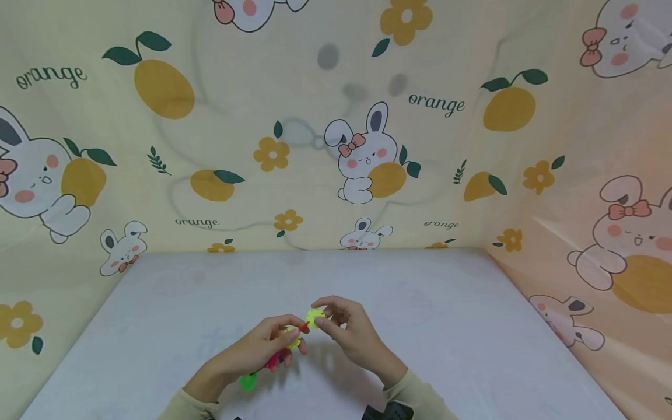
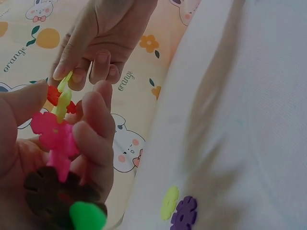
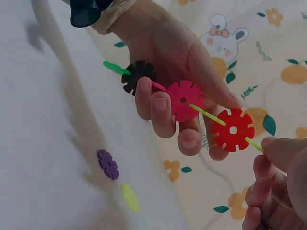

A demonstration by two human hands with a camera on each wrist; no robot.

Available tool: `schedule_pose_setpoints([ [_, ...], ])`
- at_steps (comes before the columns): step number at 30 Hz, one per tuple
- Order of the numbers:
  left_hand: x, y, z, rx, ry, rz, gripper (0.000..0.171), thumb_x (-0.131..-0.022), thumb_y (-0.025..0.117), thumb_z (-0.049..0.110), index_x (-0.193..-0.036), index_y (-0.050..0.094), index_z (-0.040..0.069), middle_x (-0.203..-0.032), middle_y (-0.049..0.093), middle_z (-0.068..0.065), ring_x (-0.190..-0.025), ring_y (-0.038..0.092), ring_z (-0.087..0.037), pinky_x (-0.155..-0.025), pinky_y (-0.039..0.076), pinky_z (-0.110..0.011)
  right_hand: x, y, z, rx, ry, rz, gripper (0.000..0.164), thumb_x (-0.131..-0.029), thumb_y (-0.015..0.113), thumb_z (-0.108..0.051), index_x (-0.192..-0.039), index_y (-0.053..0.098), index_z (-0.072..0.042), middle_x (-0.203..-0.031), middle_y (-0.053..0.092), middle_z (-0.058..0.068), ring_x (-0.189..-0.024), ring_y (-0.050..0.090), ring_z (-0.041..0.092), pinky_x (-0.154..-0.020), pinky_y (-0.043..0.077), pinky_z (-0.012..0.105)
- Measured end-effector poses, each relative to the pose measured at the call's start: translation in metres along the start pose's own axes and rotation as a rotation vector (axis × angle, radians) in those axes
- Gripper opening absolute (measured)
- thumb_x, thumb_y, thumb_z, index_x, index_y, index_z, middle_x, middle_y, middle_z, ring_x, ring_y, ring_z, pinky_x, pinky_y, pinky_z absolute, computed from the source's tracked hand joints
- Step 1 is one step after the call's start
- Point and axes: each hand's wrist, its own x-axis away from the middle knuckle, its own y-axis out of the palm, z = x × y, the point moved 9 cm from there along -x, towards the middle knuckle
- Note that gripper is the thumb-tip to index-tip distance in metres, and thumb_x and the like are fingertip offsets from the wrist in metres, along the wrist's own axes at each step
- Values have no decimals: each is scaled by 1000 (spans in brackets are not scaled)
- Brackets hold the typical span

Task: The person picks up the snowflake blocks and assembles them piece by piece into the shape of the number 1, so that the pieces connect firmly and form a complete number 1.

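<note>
A chain of notched plastic discs runs diagonally between both hands, the discs slotted edge into edge. From the near end come a green disc [image 1: 248,382], a black disc [image 3: 128,82], pink discs [image 3: 192,93], a yellow disc [image 3: 207,115], a red disc [image 3: 220,140] and another yellow disc [image 1: 314,318]. My left hand [image 1: 257,345] holds the chain, with thumb and fingers around its yellow and red part. At the far end, my right hand [image 1: 359,337] pinches the last yellow disc between thumb and fingertips. That disc meets the red one's edge; how deep it sits is hard to tell.
On the white table [image 1: 446,326] lie a loose purple disc [image 3: 108,164] and a loose yellow disc [image 3: 130,197], side by side in the wrist views. A printed cloth [image 1: 304,192] with rabbits and oranges stands around the table. Dark gear [image 1: 388,411] sits at the right wrist.
</note>
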Motion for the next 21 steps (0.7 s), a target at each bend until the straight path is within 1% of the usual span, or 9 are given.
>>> schedule_pose_setpoints([
  [8,1,-1,2,-10,21,-5,34,-107,51,30,-127,57,5,-101,72,-7,-61,55,-5,-51,41,-15,1,2,-5,33,-21,-24,27,-98,67,-16,-122,70,-4,-90,69,16,-61,53,1,-60,47,20],
  [13,2,-4,6,-10,40,14,35,-107,51,28,-129,57,1,-100,73,-13,-60,54,-3,-51,41,-15,1,3,-5,34,-26,-50,33,-97,68,-15,-128,68,-4,-93,71,17,-63,55,2,-61,50,21],
  [17,3,-4,8,-7,54,17,37,-107,50,27,-130,56,-2,-101,73,-16,-59,54,-3,-51,40,-14,2,3,-5,46,-12,-30,34,-95,70,-16,-128,69,-5,-94,72,16,-62,55,2,-60,50,20],
  [21,3,-5,9,-11,66,21,36,-107,50,26,-128,56,-3,-99,74,-12,-59,53,-3,-51,40,-14,3,3,-7,75,-15,14,33,-94,71,-17,-126,70,-6,-96,74,15,-60,54,1,-57,48,19],
])
